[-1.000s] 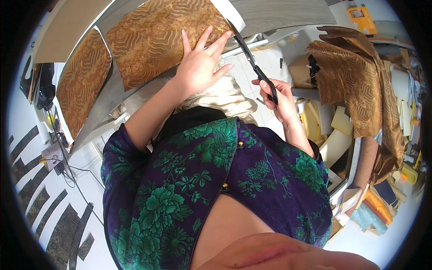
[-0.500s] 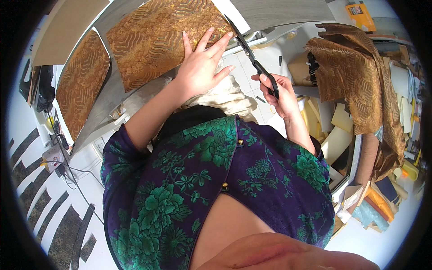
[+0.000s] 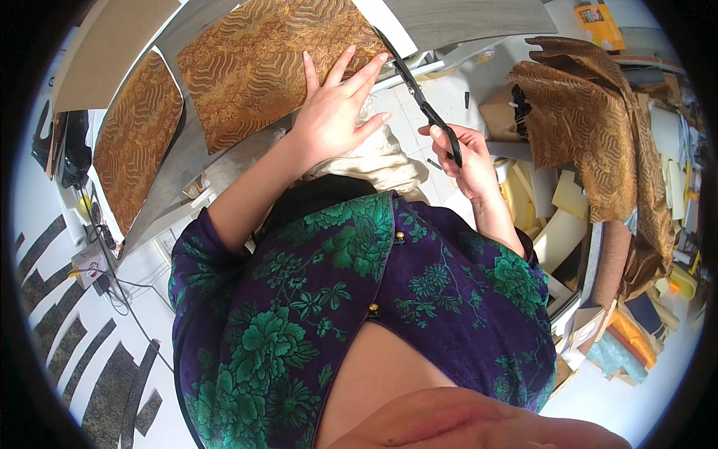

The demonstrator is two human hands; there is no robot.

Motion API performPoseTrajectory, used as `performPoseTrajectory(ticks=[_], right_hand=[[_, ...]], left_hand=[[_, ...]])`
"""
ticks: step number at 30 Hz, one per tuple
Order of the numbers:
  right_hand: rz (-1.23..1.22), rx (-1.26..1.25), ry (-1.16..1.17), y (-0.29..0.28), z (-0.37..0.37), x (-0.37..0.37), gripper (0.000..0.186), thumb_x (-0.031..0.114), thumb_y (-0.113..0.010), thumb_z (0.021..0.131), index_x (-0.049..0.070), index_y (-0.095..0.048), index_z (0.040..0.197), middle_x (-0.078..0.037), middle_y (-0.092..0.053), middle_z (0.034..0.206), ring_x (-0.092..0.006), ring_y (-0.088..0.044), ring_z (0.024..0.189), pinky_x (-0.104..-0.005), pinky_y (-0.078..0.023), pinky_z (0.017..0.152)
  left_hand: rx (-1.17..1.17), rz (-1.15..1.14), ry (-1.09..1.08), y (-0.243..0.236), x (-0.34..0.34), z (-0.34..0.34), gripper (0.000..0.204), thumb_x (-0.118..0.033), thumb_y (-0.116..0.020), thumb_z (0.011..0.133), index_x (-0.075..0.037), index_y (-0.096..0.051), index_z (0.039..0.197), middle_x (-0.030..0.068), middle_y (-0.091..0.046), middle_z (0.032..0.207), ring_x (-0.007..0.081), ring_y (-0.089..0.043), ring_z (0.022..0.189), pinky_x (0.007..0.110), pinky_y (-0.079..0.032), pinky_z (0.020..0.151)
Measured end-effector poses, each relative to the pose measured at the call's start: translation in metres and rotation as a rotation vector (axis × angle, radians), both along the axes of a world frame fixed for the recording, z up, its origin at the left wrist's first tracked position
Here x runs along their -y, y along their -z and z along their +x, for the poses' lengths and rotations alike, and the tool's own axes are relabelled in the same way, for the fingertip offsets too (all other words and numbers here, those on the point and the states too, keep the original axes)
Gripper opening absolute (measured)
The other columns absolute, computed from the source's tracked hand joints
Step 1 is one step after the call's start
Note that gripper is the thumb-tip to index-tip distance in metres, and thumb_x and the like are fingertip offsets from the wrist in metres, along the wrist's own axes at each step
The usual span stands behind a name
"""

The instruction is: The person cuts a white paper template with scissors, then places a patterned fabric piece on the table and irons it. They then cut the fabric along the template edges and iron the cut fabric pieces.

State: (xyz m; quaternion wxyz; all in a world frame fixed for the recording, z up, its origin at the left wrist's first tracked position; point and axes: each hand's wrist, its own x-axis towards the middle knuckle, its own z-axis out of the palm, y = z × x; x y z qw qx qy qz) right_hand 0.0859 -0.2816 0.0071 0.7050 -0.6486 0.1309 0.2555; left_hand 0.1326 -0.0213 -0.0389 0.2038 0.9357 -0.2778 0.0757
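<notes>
A brown and gold patterned piece of fabric [image 3: 254, 71] lies on the grey table top at the upper middle. My left hand [image 3: 336, 112] rests on its near right corner, palm down, fingers spread. My right hand [image 3: 464, 153] grips the handles of black scissors [image 3: 420, 96]. The blades point up and left, along the fabric's right edge, beside a strip of white paper [image 3: 385, 22]. From here the blades look closed or nearly so. A second piece of the same fabric [image 3: 138, 138], with rounded corners, lies to the left on white backing.
A large brown fabric length [image 3: 591, 127] drapes at the right over a cardboard roll [image 3: 602, 269]. Foam and paper offcuts [image 3: 565, 217] crowd below it. Dark patterned strips [image 3: 108, 389] lie on the white surface at lower left, near a cable [image 3: 127, 307]. Grey board [image 3: 471, 21] continues upper right.
The scissors' handles have shifted very slightly, and the loops look closer together. My left hand stays in place on the fabric.
</notes>
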Motion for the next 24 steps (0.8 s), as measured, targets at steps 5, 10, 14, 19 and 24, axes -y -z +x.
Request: performPoseTrajectory(ticks=[5,10,14,19,24], right_hand=[[-0.007,0.0,0.011,-0.0022,-0.0017,-0.0025,0.03,0.03,-0.079,0.093,0.001,-0.075,0.101,0.008,-0.055,0.066,0.0002,-0.043,0.048,-0.0187,-0.026,0.042],[0.029,-0.01,0.015,0.0015,-0.0048,-0.001,0.034,0.032,-0.078,0.094,0.001,-0.075,0.106,0.009,-0.053,0.066,0.0,-0.041,0.048,-0.0192,-0.024,0.043],[0.027,-0.005,0.012,0.0006,-0.0076,-0.0004,0.037,0.033,-0.077,0.095,-0.001,-0.075,0.109,0.009,-0.052,0.065,-0.0001,-0.04,0.048,-0.0197,-0.023,0.043],[-0.003,0.006,0.008,0.0011,-0.0091,0.0002,0.033,0.03,-0.077,0.095,0.0,-0.075,0.106,0.009,-0.053,0.065,0.0001,-0.04,0.047,-0.0197,-0.024,0.043],[-0.015,0.012,0.021,-0.0013,-0.0103,-0.0011,0.03,0.029,-0.077,0.095,0.0,-0.075,0.102,0.009,-0.053,0.063,0.0003,-0.041,0.047,-0.0198,-0.024,0.042]], left_hand=[[-0.003,-0.006,0.007,-0.0011,-0.0004,-0.0005,0.078,-0.045,-0.066,0.094,-0.006,-0.04,0.157,0.0026,-0.034,0.167,0.0395,-0.024,0.154,0.082,-0.003,0.113],[-0.014,0.005,0.007,-0.0026,-0.0002,-0.0005,0.078,-0.045,-0.067,0.093,-0.006,-0.041,0.156,0.0017,-0.033,0.167,0.0392,-0.024,0.154,0.082,-0.003,0.113],[-0.015,0.013,0.01,-0.0017,-0.0004,0.0,0.079,-0.046,-0.067,0.093,-0.007,-0.041,0.157,0.0013,-0.033,0.167,0.0389,-0.023,0.154,0.082,-0.003,0.113],[-0.031,0.014,0.01,-0.0013,-0.0005,-0.0005,0.08,-0.046,-0.067,0.093,-0.008,-0.04,0.157,0.0009,-0.032,0.167,0.0386,-0.023,0.154,0.081,-0.002,0.114],[-0.029,0.014,0.011,-0.0013,-0.0005,-0.0003,0.08,-0.046,-0.068,0.092,-0.007,-0.041,0.156,0.0009,-0.032,0.168,0.0384,-0.023,0.154,0.08,0.0,0.115]])
